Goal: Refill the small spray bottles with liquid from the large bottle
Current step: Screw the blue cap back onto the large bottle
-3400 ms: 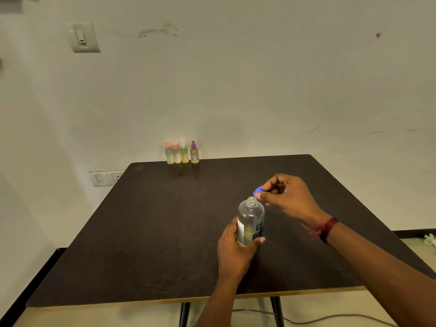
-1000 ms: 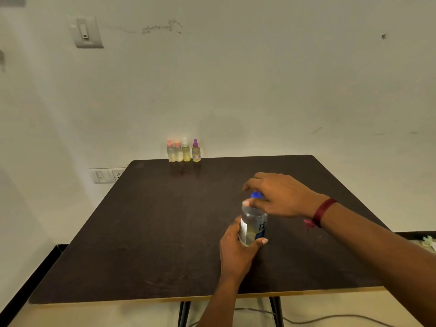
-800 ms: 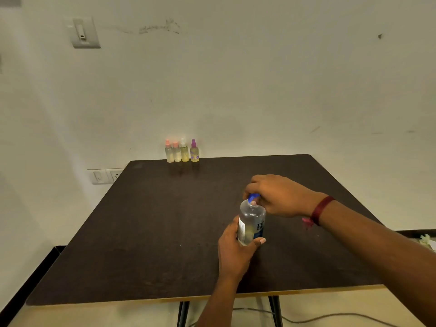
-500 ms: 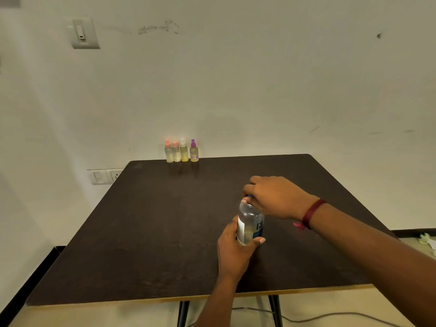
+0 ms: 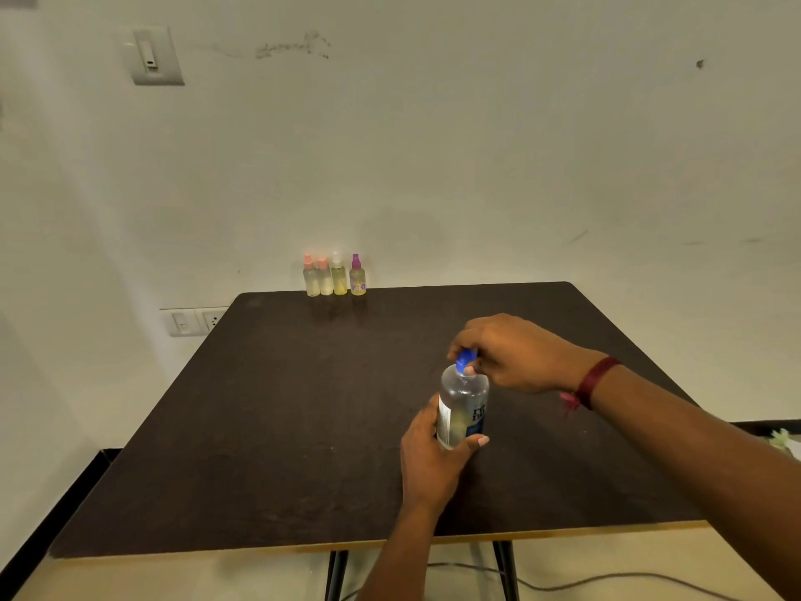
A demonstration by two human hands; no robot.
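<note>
Head view, read from left to right. High on the wall at far left I see a light switch (image 5: 151,54), and lower down a socket plate (image 5: 193,321), just beside the far left corner of the dark tabletop (image 5: 281,427). Along the tabletop's far edge, left of centre and against the wall, four small spray bottles (image 5: 338,279) stand upright in a tight row: two with pink tops, one with a white top, one with a purple top, each holding pale or yellowish liquid. Nearer to me and right of centre, well apart from that row, the large bottle (image 5: 463,401) stands upright on the tabletop; it is clear, with a white and blue label. The left hand (image 5: 433,461) grips its lower body, fingers curled round the far side and thumb laid across the front. The blue cap (image 5: 466,361) sits at the bottle's neck, and the right hand (image 5: 507,353) arches over it from the right, fingers closed in a pinch on the cap. A dark red wristband (image 5: 596,381) circles the right wrist. Below the tabletop's near edge I make out black legs (image 5: 336,574) and a cable (image 5: 607,583) lying on the floor.
</note>
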